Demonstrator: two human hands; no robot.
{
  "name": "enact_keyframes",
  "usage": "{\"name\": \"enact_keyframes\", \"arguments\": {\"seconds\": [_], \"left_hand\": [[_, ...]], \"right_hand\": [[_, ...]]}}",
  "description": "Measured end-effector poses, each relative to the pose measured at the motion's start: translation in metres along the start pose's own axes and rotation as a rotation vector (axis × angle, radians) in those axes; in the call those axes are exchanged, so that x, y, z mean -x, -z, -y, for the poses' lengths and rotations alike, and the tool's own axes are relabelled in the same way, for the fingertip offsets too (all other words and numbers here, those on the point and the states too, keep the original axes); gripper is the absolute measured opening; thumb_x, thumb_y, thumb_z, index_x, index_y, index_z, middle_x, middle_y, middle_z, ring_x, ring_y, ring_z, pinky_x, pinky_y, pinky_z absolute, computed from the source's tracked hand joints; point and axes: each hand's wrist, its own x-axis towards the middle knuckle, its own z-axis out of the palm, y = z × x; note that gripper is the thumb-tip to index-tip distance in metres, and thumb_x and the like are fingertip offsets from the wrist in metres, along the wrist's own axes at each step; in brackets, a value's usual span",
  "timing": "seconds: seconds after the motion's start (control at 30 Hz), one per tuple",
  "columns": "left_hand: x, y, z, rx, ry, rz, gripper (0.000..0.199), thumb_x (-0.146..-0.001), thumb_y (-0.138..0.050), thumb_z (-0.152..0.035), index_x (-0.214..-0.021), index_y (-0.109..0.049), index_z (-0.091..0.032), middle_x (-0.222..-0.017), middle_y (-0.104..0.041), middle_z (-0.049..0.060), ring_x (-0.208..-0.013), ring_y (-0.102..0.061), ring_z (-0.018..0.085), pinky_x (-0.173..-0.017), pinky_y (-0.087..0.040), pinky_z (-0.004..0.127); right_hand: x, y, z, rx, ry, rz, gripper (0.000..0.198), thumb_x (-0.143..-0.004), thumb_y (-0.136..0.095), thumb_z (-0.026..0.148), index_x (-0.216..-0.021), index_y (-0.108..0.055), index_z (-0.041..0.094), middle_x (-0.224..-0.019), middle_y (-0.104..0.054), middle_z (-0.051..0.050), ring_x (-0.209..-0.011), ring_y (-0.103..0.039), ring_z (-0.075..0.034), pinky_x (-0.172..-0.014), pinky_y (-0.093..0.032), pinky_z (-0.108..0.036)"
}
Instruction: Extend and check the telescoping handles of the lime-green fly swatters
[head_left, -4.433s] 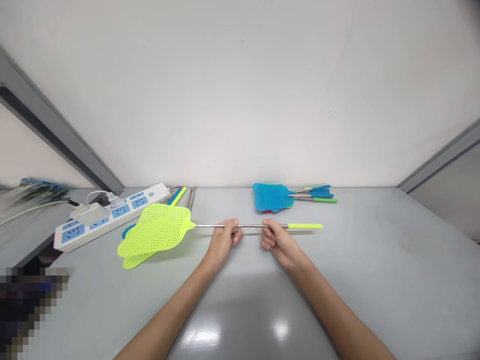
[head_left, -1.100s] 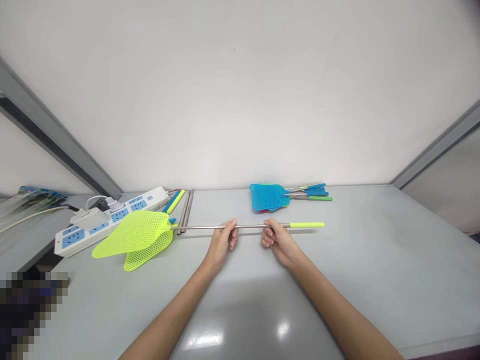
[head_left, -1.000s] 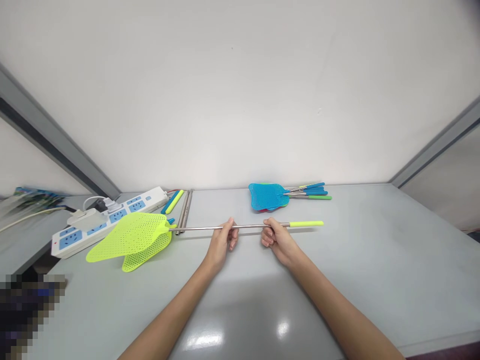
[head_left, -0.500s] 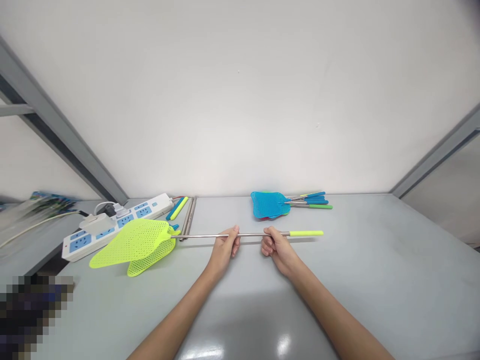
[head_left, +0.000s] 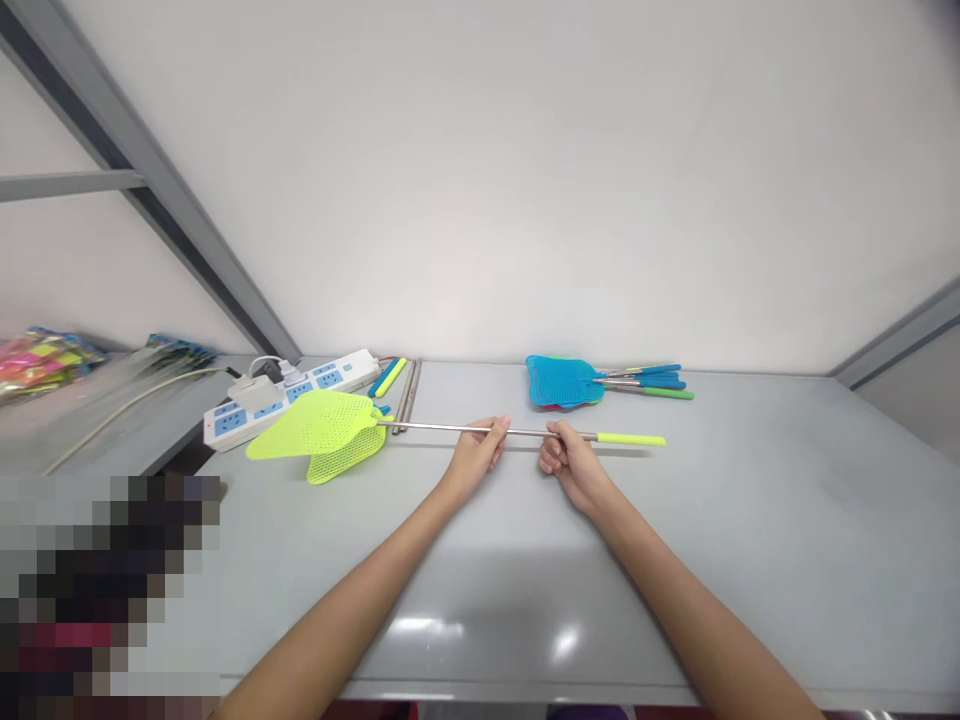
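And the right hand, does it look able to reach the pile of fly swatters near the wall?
Probably yes, if it lets go first: the right hand grips the shaft of the yellow-green swatter. The pile of fly swatters lies just beyond, and I see nothing else in the way.
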Motion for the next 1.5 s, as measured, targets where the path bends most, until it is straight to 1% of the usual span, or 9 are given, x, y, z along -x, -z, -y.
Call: {"name": "enact_keyframes", "arguments": {"seconds": [0.1, 0.23, 0.4, 0.83, 1.0, 1.17, 1.3, 1.4, 1.5], "left_hand": [[0.001, -0.001, 0.0, 0.023, 0.005, 0.018, 0.04, -0.076, -0.042, -0.047, -0.05, -0.036, -0.017, -0.036, -0.032, -0.007, -0.034, -0.028, 0.005, -0.038, -0.022, 0.02], [0.001, -0.001, 0.002, 0.033, -0.015, 0.032, 0.04, -0.077, -0.041, -0.046, -0.05, -0.037, -0.017, -0.037, -0.032, -0.007, -0.034, -0.029, 0.005, -0.038, -0.023, 0.02], [0.002, 0.0, 0.004, 0.048, -0.017, 0.057, 0.039, -0.079, -0.041, -0.045, -0.052, -0.038, -0.017, -0.037, -0.032, -0.007, -0.035, -0.03, 0.005, -0.039, -0.024, 0.02], [0.001, 0.001, 0.007, -0.004, 0.029, 0.02, 0.039, -0.078, -0.039, -0.047, -0.054, -0.041, -0.017, -0.039, -0.036, -0.005, -0.038, -0.033, 0.007, -0.042, -0.027, 0.021], [0.001, 0.002, 0.007, -0.014, 0.031, 0.033, 0.039, -0.078, -0.038, -0.047, -0.054, -0.042, -0.017, -0.039, -0.036, -0.006, -0.037, -0.034, 0.007, -0.042, -0.028, 0.021], [0.004, 0.002, 0.002, -0.05, -0.018, 0.049, 0.039, -0.08, -0.037, -0.044, -0.053, -0.04, -0.017, -0.04, -0.036, -0.006, -0.038, -0.034, 0.007, -0.044, -0.029, 0.021], [0.011, -0.001, -0.005, -0.157, -0.093, 0.033, 0.037, -0.078, -0.041, -0.044, -0.052, -0.041, -0.017, -0.042, -0.038, -0.005, -0.041, -0.036, 0.007, -0.045, -0.03, 0.021], [0.014, -0.005, -0.008, -0.167, -0.096, 0.123, 0.036, -0.076, -0.045, -0.044, -0.052, -0.043, -0.017, -0.044, -0.046, -0.003, -0.044, -0.043, 0.009, -0.046, -0.033, 0.022], [0.014, -0.007, -0.009, -0.079, -0.064, 0.221, 0.037, -0.079, -0.042, -0.043, -0.055, -0.048, -0.016, -0.048, -0.054, 0.0, -0.046, -0.049, 0.011, -0.046, -0.034, 0.022]], "right_hand": [[0.0, 0.0, 0.0, -0.021, 0.009, -0.016, 0.034, -0.068, -0.052, 0.027, -0.04, -0.033, 0.019, -0.036, -0.025, 0.007, -0.035, -0.025, -0.006, -0.039, -0.026, -0.024], [0.001, -0.001, 0.002, -0.018, -0.003, -0.021, 0.035, -0.069, -0.051, 0.025, -0.039, -0.033, 0.019, -0.034, -0.022, 0.008, -0.034, -0.025, -0.006, -0.038, -0.026, -0.024], [0.002, -0.001, 0.004, -0.031, 0.0, -0.022, 0.035, -0.069, -0.05, 0.023, -0.039, -0.034, 0.019, -0.034, -0.024, 0.007, -0.035, -0.025, -0.006, -0.038, -0.026, -0.024], [0.004, -0.003, 0.003, -0.021, -0.002, -0.018, 0.035, -0.068, -0.051, 0.026, -0.039, -0.034, 0.019, -0.036, -0.024, 0.007, -0.035, -0.024, -0.006, -0.038, -0.026, -0.024], [0.003, -0.004, 0.002, -0.007, 0.009, -0.016, 0.034, -0.068, -0.051, 0.027, -0.04, -0.033, 0.019, -0.036, -0.024, 0.007, -0.035, -0.024, -0.006, -0.038, -0.026, -0.024], [0.006, -0.006, 0.0, 0.072, 0.02, 0.08, 0.034, -0.071, -0.05, 0.03, -0.042, -0.037, 0.018, -0.037, -0.026, 0.007, -0.035, -0.027, -0.007, -0.039, -0.026, -0.023], [0.011, -0.012, -0.003, 0.07, -0.027, 0.207, 0.034, -0.071, -0.049, 0.032, -0.042, -0.039, 0.018, -0.038, -0.029, 0.007, -0.036, -0.03, -0.007, -0.041, -0.027, -0.023], [0.015, -0.017, -0.006, 0.138, -0.025, 0.268, 0.034, -0.072, -0.047, 0.031, -0.042, -0.04, 0.017, -0.038, -0.034, 0.006, -0.036, -0.031, -0.007, -0.04, -0.026, -0.022], [0.017, -0.02, -0.008, 0.248, 0.014, 0.256, 0.036, -0.073, -0.046, 0.032, -0.041, -0.042, 0.016, -0.036, -0.035, 0.005, -0.035, -0.032, -0.006, -0.039, -0.024, -0.021]]}}
